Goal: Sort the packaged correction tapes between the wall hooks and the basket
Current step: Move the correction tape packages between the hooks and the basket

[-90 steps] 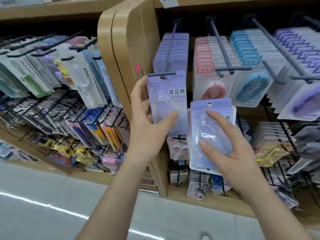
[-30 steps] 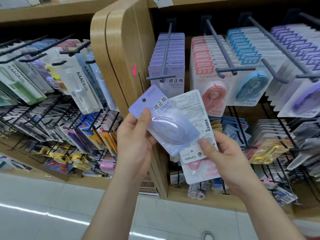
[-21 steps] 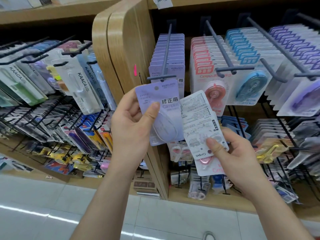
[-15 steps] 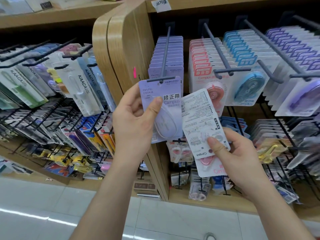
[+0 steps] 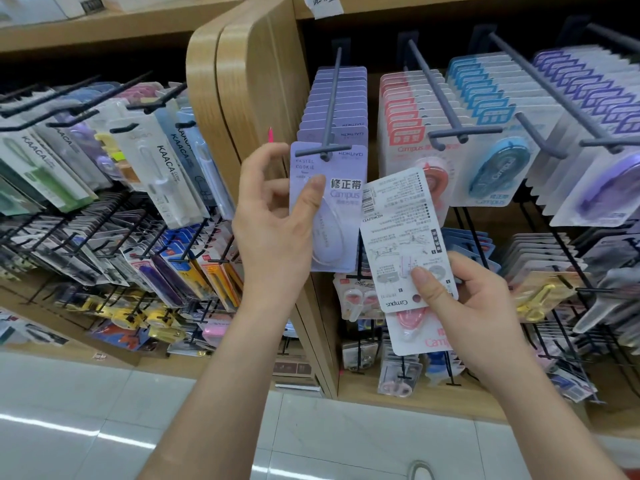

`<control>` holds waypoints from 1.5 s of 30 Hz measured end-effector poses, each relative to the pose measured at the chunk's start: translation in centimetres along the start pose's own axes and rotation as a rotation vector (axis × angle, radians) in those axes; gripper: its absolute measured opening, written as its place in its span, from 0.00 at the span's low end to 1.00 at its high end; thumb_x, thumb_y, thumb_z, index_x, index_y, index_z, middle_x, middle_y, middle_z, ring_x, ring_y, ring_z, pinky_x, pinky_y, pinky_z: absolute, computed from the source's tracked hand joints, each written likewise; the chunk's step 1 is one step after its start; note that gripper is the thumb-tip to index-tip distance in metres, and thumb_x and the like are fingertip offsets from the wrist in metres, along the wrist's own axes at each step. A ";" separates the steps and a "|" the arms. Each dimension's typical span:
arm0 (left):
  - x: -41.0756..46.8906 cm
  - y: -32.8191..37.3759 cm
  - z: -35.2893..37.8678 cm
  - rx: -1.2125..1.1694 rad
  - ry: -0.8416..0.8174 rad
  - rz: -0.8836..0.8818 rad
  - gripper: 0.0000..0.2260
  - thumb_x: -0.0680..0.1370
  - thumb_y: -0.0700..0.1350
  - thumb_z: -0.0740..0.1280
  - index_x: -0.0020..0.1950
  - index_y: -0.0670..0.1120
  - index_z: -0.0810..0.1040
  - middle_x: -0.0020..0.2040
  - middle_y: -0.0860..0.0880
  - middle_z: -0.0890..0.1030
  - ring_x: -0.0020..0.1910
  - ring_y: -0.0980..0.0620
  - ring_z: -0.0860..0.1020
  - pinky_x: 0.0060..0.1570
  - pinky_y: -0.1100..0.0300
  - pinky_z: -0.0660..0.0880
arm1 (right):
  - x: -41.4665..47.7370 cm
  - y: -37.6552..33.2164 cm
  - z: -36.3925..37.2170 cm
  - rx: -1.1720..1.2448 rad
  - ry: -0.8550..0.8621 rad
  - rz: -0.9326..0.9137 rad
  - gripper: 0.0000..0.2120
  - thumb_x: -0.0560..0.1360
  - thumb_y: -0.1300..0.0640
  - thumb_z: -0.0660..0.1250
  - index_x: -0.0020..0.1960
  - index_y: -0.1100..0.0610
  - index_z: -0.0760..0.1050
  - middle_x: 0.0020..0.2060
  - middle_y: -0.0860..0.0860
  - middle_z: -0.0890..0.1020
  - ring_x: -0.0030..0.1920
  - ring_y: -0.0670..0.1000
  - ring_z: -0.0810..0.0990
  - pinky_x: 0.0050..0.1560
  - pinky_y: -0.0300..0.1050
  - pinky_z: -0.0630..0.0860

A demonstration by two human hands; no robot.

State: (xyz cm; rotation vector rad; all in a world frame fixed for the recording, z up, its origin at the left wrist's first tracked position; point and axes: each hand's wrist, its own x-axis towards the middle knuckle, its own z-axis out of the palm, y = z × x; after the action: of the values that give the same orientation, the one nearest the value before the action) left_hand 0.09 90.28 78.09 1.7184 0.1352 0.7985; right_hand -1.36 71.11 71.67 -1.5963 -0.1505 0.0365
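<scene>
My left hand pinches a lavender card blister pack of correction tape upright, its hanging hole at the tip of the leftmost grey metal hook, in front of matching lavender packs. My right hand holds a white-backed pack upside down, print toward me, with a pink-tape pack behind it.

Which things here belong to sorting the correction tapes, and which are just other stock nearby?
Job: left hand, holding a lavender carded correction tape at the tip of the grey wall hook; right hand, pinching a white-backed tape pack over a pink-fronted tape pack; hung lavender tape row.
Bystanders: white KAACA-branded packs on the left rack; yellow scissors packs lower right.
</scene>
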 end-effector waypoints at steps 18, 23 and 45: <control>-1.2 -2.0 0.7 0.721 -0.236 0.080 0.32 0.80 0.50 0.66 0.78 0.63 0.51 0.52 0.52 0.80 0.46 0.49 0.81 0.45 0.50 0.77 | -0.1 -0.7 -0.2 -0.004 0.128 -0.103 0.07 0.70 0.49 0.72 0.48 0.45 0.79 0.51 0.45 0.85 0.52 0.50 0.84 0.48 0.56 0.82; -3.8 -1.1 -0.2 0.142 -0.268 -0.217 0.19 0.76 0.57 0.67 0.65 0.53 0.75 0.48 0.57 0.82 0.48 0.61 0.80 0.50 0.56 0.79 | 0.0 -1.5 -0.8 0.032 -0.032 -0.066 0.08 0.67 0.50 0.73 0.46 0.41 0.81 0.50 0.47 0.86 0.50 0.50 0.85 0.46 0.54 0.83; -7.4 -3.6 -2.3 0.243 -0.435 0.430 0.17 0.79 0.35 0.58 0.55 0.47 0.84 0.64 0.47 0.79 0.63 0.49 0.77 0.61 0.60 0.73 | 0.1 -1.1 0.9 0.176 -0.183 0.056 0.21 0.65 0.52 0.78 0.56 0.47 0.76 0.57 0.52 0.82 0.58 0.56 0.82 0.55 0.55 0.80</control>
State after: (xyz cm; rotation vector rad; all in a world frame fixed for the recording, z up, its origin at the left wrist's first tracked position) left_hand -5.77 89.72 71.87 2.1493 -0.4647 0.7135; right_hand -1.47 72.02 72.74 -1.4202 -0.2380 0.2337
